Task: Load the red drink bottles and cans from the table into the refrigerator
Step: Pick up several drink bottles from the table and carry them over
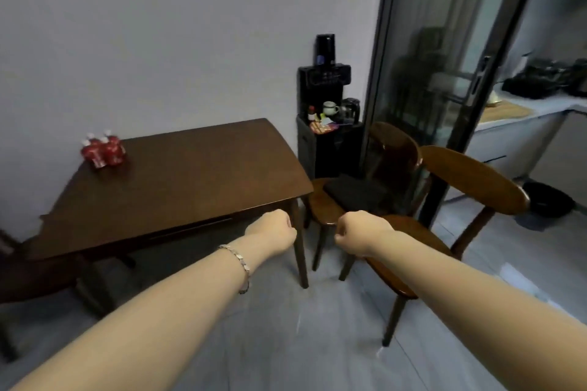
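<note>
At the far left corner of the tabletop [190,174], against the wall [158,25], stand the red drink bottles [103,151], seemingly two or three in the blur. The left grip [278,230] is fisted and empty near the tabletop's front edge. The right grip [355,232], likewise fisted and empty, hovers over a wooden chair [413,232].

**No readable text in frame**

Nothing legible anywhere, the view is too soft.
- red drink bottles [103,151] on the table [197,174]: white marks on the red labels, smeared, so no brand or wording can be made out.
- black dispenser cabinet [327,143] by the wall: its control panel [327,77] shows small light marks, not readable.
- dark container [324,49] on top of it: a bluish patch, maybe a label, illegible.
- colourful packet [320,127] on the cabinet shelf: printed red and yellow, no characters resolvable.
- small bottle [312,113] beside the packet: label too small to read.
</note>
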Available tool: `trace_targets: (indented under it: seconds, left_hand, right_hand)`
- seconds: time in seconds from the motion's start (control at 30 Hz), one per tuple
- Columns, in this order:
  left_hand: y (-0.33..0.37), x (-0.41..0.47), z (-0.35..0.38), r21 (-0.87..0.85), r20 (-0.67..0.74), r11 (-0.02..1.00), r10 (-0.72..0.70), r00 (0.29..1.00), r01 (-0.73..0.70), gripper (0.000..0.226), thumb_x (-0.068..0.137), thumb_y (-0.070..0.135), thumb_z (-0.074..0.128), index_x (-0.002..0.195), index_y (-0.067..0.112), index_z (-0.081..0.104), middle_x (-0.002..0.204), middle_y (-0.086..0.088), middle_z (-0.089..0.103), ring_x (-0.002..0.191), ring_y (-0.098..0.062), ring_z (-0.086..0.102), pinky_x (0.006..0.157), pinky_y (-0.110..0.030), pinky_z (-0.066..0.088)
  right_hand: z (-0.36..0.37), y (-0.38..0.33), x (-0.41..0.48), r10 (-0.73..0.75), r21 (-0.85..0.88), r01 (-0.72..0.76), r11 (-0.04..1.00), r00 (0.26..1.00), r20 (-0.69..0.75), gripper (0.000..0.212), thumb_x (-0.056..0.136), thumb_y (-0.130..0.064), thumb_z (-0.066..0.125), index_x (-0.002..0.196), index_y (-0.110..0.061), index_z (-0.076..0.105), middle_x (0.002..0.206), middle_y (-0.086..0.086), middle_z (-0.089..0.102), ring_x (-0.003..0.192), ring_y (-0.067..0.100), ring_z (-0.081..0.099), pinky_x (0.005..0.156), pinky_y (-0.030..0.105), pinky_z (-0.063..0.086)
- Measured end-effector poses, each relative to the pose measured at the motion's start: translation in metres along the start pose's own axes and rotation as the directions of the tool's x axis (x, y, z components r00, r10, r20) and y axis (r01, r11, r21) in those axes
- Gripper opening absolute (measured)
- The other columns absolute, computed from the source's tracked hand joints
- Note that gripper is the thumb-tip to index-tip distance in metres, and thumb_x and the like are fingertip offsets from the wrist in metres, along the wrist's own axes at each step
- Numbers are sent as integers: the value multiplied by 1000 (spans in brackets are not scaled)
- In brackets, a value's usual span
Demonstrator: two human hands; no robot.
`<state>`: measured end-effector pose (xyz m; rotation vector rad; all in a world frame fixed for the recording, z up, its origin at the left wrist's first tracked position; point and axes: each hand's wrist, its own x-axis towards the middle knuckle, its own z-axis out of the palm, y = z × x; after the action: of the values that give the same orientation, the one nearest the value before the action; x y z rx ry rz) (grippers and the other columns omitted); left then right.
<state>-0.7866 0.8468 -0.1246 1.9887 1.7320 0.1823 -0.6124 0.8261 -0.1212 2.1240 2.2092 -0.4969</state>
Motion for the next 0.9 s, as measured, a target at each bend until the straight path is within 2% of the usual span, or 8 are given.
trace_targets:
  seconds: [0.17,0.3,0.43,0.5,0.63,0.7,0.8,0.9]
  left_hand:
    - [-100,51,-44,-101,-51,978,-190,980,184,17,90,18,42,85,17,58,98,-8,66,92,-28,64,85,-37,52]
    - [-155,100,-70,-123,-103,955,-281,954,269,17,90,17,43,85,18,59,97,-7,66,91,-27,63,78,-31,49]
    - [-208,177,-110,-178,-180,925,-366,913,336,16,91,19,42,82,19,55,98,-6,65,93,-27,62,80,-32,49]
    - [-239,219,-136,-201,-209,903,-417,885,379,17,93,20,40,83,19,55,96,-4,64,91,-26,61,76,-31,47]
    - [-285,264,-165,-241,-224,863,-494,840,443,18,96,23,41,98,20,58,99,-1,64,88,-20,62,72,-29,51]
    - [-322,293,-185,-278,-247,832,-544,802,480,17,97,25,43,103,21,58,101,1,62,90,-17,61,77,-29,53]
    - [-376,330,-204,-304,-241,798,-593,768,520,12,96,25,46,101,23,56,98,5,58,92,-15,59,82,-31,54]
    - [-449,373,-226,-305,-225,783,-612,758,542,8,95,25,48,100,24,54,101,4,60,90,-13,58,78,-27,53]
  right_hand:
    - [6,-84,112,-149,-54,153,987,986,68,26,89,-34,52,109,-19,60,106,2,62,95,23,60,79,33,51]
    - [11,-127,191,-249,-112,260,959,963,107,25,89,-34,51,107,-18,60,107,4,62,93,24,58,74,31,47]
    - [-3,-178,295,-354,-172,372,912,927,125,29,90,-31,49,111,-15,62,112,7,63,101,28,60,82,35,49]
    - [-14,-211,355,-393,-197,419,887,906,158,31,90,-31,48,113,-15,61,114,7,63,103,28,60,84,36,50]
    - [-24,-256,423,-416,-241,453,858,889,190,30,91,-30,46,113,-15,60,114,6,63,104,28,60,84,34,50]
    - [-24,-287,468,-445,-240,483,842,873,196,29,91,-29,45,112,-15,59,113,6,63,103,28,60,82,34,49]
    - [-18,-330,521,-458,-237,494,837,868,194,29,92,-28,41,112,-15,59,111,6,62,100,28,60,76,32,47]
    - [0,-383,582,-461,-213,492,844,869,182,28,93,-26,40,108,-13,58,110,8,62,99,29,60,71,29,43]
